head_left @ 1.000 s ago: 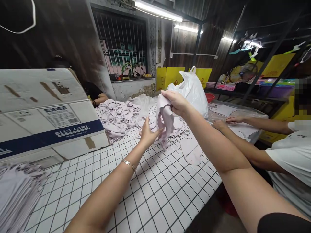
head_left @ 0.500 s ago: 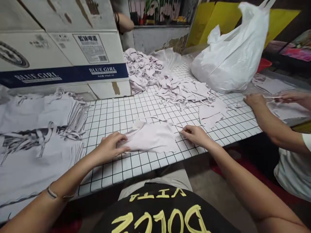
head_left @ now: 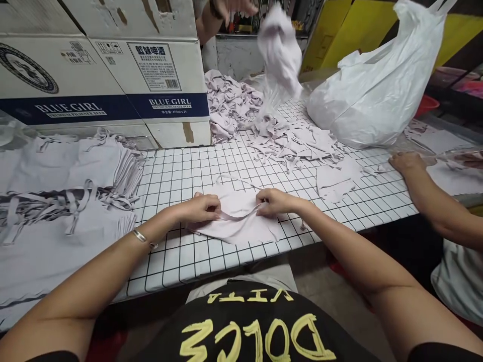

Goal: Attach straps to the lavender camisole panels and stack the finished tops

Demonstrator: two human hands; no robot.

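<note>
A pale pink piece of fabric [head_left: 241, 232] lies on the grid-patterned tabletop in front of me, with a thin strap looping from its far edge. My left hand [head_left: 204, 207] pinches the cloth at its left side. At the right, my right hand [head_left: 273, 201] is closed on the same piece, its fingertips gripping an edge. Between both hands the upper edge sags in a curved fold. Further details of the piece are hidden under my fingers.
Stacked pale garments [head_left: 68, 201] with straps lie at left, before a Blue Girl carton [head_left: 169, 70]. Beyond are loose fabric pieces [head_left: 298, 143] and a white plastic bag [head_left: 362, 100]. A co-worker's hand [head_left: 407, 163] rests at right; another person's hand [head_left: 236, 7] is by a blurred, airborne cloth [head_left: 281, 53].
Both my hands have moved inward and grasped the fabric, lifting its edge into a fold. At the back, a cloth now flies through the air and another person's hand has come out.
</note>
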